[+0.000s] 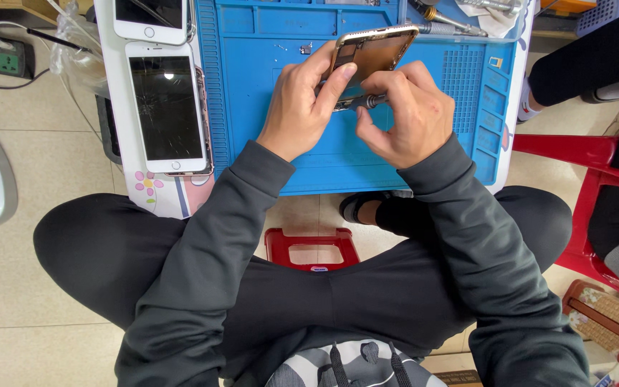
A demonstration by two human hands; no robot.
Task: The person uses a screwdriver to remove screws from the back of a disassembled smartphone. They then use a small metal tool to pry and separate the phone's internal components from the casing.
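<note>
While the left hand gripped the gold, opened phone shell tilted above the blue silicone mat, the right hand pinched a slim metal screwdriver at its lower edge; open mat lay leftward.

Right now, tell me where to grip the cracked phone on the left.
Grip the cracked phone across its long side edges, from above. It lies flat, screen up, on another phone, so the slim edges are exposed; avoid the cracked glass.

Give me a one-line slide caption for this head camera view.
Left hand steadies an opened gold phone shell while right hand works a small screwdriver over a blue repair mat.
</note>
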